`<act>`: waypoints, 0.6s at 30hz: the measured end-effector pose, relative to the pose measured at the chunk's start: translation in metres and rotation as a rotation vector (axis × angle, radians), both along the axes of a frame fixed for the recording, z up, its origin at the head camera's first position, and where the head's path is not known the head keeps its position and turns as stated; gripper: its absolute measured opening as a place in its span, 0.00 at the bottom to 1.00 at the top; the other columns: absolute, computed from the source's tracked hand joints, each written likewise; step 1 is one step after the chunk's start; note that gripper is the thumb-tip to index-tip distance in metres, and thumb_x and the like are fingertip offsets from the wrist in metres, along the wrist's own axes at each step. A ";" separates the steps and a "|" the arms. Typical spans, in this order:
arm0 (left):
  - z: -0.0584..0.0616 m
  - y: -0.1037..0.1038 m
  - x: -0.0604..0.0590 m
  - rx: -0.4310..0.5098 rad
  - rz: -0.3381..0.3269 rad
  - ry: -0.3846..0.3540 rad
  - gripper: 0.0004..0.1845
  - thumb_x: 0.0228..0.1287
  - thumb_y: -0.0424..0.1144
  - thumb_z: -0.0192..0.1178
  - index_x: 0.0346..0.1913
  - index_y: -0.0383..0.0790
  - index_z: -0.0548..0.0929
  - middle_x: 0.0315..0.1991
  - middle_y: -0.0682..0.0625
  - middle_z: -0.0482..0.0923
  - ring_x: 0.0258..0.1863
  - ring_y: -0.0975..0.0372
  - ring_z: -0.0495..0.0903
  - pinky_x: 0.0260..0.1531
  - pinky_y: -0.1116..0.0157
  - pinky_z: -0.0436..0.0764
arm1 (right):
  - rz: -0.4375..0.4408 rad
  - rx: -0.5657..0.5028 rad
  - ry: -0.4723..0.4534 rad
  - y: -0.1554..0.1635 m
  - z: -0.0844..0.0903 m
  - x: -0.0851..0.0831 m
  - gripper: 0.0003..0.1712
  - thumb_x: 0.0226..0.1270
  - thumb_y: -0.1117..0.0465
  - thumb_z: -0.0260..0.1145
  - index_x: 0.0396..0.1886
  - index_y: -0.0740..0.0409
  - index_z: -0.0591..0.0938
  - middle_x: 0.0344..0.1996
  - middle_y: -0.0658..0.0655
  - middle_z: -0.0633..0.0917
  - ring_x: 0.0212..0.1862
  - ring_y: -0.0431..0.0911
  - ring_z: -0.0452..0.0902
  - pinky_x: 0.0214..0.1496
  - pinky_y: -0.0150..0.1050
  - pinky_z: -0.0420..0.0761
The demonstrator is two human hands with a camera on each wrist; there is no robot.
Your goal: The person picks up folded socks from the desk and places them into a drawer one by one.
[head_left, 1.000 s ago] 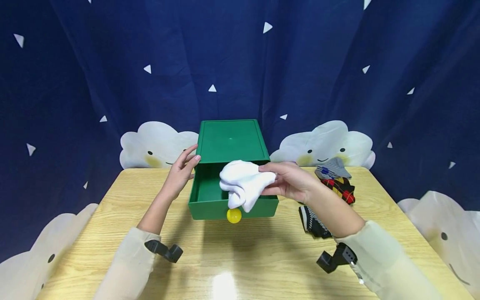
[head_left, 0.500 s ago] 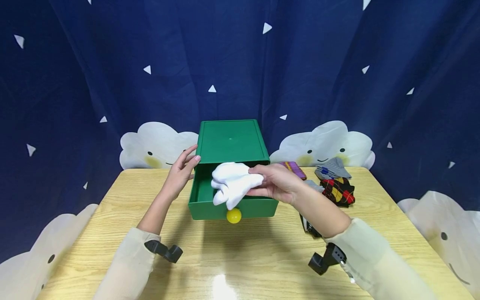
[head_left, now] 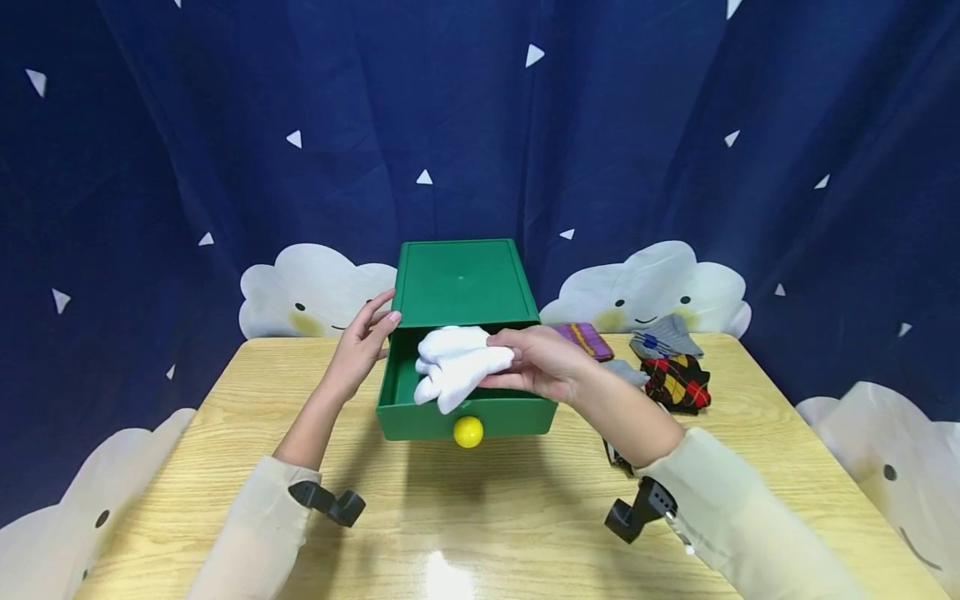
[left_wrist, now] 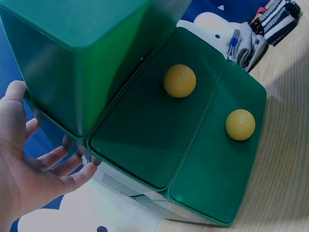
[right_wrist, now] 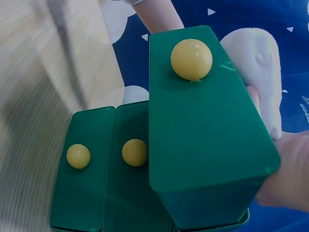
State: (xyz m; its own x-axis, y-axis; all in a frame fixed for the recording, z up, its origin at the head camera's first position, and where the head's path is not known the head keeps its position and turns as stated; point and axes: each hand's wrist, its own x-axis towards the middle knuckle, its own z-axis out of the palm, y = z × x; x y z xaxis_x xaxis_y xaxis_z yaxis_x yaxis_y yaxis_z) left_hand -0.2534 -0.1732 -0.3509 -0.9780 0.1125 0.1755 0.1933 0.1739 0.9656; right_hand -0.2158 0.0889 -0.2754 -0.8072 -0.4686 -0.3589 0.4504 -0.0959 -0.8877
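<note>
- Dark blue curtain (head_left: pixel 675 125) with white triangles hangs behind, smiling cloud cutouts (head_left: pixel 645 287) along its foot.
- Pale wooden desk (head_left: pixel 465 517) with a glossy glare spot at its near edge.
- Green drawer box (head_left: pixel 459 282) stands mid-desk, its top drawer (head_left: pixel 405 412) pulled out, yellow knob (head_left: pixel 468 431) in front.
- Patterned socks (head_left: pixel 675 379) lie to the right.
- Right hand (head_left: pixel 543 362) pinches a white sock (head_left: pixel 453 367) over the open drawer.
- Left hand (head_left: pixel 363 342), fingers straight, rests against the box's left side.

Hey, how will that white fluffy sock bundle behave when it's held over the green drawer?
Probably floppy: the white fluffy sock bundle droops from the right hand, which pinches one end. Likely light, since a finger pinch carries it. It looks unlikely to roll or slip, being soft and folded.
</note>
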 end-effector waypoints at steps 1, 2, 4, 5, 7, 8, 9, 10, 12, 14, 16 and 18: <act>0.000 0.000 0.000 0.001 0.000 0.001 0.28 0.71 0.50 0.47 0.71 0.54 0.59 0.68 0.39 0.59 0.67 0.47 0.63 0.58 0.42 0.69 | -0.002 0.001 -0.006 -0.001 0.000 -0.001 0.25 0.67 0.67 0.51 0.62 0.74 0.62 0.46 0.61 0.74 0.40 0.45 0.80 0.44 0.39 0.82; 0.000 0.000 0.000 0.003 0.001 0.002 0.28 0.71 0.50 0.47 0.71 0.54 0.59 0.68 0.39 0.59 0.67 0.47 0.63 0.57 0.42 0.69 | -0.003 0.001 -0.009 -0.002 -0.001 -0.002 0.25 0.67 0.67 0.51 0.62 0.74 0.62 0.46 0.61 0.74 0.40 0.45 0.80 0.44 0.40 0.82; 0.000 0.000 0.000 0.006 0.002 0.003 0.28 0.71 0.50 0.47 0.71 0.54 0.59 0.68 0.39 0.60 0.67 0.47 0.63 0.57 0.42 0.70 | 0.002 0.002 -0.006 -0.004 -0.002 -0.004 0.26 0.68 0.67 0.51 0.63 0.74 0.62 0.47 0.62 0.73 0.40 0.45 0.80 0.45 0.40 0.82; 0.000 0.000 0.000 0.006 0.002 0.003 0.28 0.71 0.50 0.47 0.71 0.54 0.59 0.68 0.39 0.60 0.66 0.47 0.63 0.57 0.42 0.70 | 0.005 0.003 -0.006 -0.005 -0.002 -0.005 0.26 0.68 0.67 0.51 0.63 0.74 0.62 0.46 0.62 0.73 0.40 0.45 0.80 0.46 0.41 0.81; 0.000 0.000 0.000 0.006 0.000 0.003 0.28 0.71 0.50 0.47 0.71 0.54 0.59 0.68 0.39 0.60 0.67 0.47 0.63 0.57 0.42 0.70 | 0.008 0.007 -0.006 -0.007 -0.004 -0.007 0.26 0.68 0.67 0.51 0.63 0.74 0.62 0.46 0.61 0.74 0.40 0.45 0.80 0.46 0.41 0.81; 0.000 0.000 0.000 0.006 -0.001 0.002 0.28 0.71 0.50 0.47 0.71 0.54 0.59 0.68 0.39 0.59 0.67 0.47 0.63 0.57 0.42 0.69 | 0.011 0.009 -0.007 -0.008 -0.004 -0.008 0.26 0.68 0.68 0.51 0.63 0.74 0.62 0.46 0.61 0.74 0.40 0.45 0.80 0.47 0.41 0.81; 0.000 0.000 0.000 0.005 -0.003 0.002 0.28 0.71 0.50 0.47 0.71 0.54 0.58 0.68 0.39 0.59 0.67 0.47 0.63 0.57 0.42 0.69 | 0.011 0.013 -0.006 -0.009 -0.005 -0.009 0.25 0.68 0.68 0.50 0.63 0.74 0.62 0.46 0.61 0.74 0.40 0.45 0.79 0.47 0.41 0.81; 0.000 0.000 0.000 0.003 -0.004 0.003 0.28 0.71 0.50 0.47 0.71 0.54 0.58 0.68 0.39 0.59 0.67 0.47 0.62 0.57 0.42 0.69 | 0.008 0.015 -0.009 -0.010 -0.006 -0.010 0.25 0.68 0.68 0.50 0.63 0.74 0.62 0.45 0.60 0.74 0.40 0.45 0.79 0.47 0.41 0.81; 0.000 -0.001 -0.001 0.005 -0.005 0.003 0.28 0.71 0.50 0.47 0.71 0.54 0.58 0.68 0.39 0.59 0.67 0.47 0.62 0.57 0.42 0.69 | -0.003 0.017 -0.012 -0.012 -0.007 -0.012 0.25 0.68 0.69 0.50 0.63 0.74 0.62 0.45 0.61 0.73 0.40 0.45 0.79 0.47 0.42 0.80; -0.001 -0.001 -0.001 0.005 -0.004 0.004 0.28 0.71 0.50 0.47 0.71 0.54 0.58 0.68 0.39 0.59 0.67 0.47 0.62 0.57 0.42 0.69 | -0.015 0.017 -0.017 -0.014 -0.008 -0.015 0.25 0.69 0.69 0.50 0.63 0.74 0.62 0.46 0.61 0.73 0.41 0.46 0.78 0.49 0.44 0.79; 0.000 -0.001 -0.001 0.007 -0.003 0.005 0.28 0.71 0.50 0.47 0.71 0.54 0.59 0.68 0.39 0.59 0.67 0.47 0.62 0.57 0.42 0.69 | -0.025 0.015 -0.021 -0.016 -0.009 -0.016 0.25 0.70 0.69 0.49 0.64 0.74 0.62 0.47 0.62 0.73 0.43 0.47 0.77 0.52 0.46 0.77; 0.000 0.000 -0.001 0.008 -0.003 0.003 0.28 0.71 0.50 0.47 0.71 0.54 0.58 0.68 0.39 0.59 0.67 0.47 0.62 0.57 0.42 0.69 | -0.029 0.019 -0.028 -0.018 -0.010 -0.018 0.25 0.70 0.69 0.49 0.64 0.75 0.62 0.49 0.63 0.73 0.46 0.49 0.76 0.55 0.47 0.75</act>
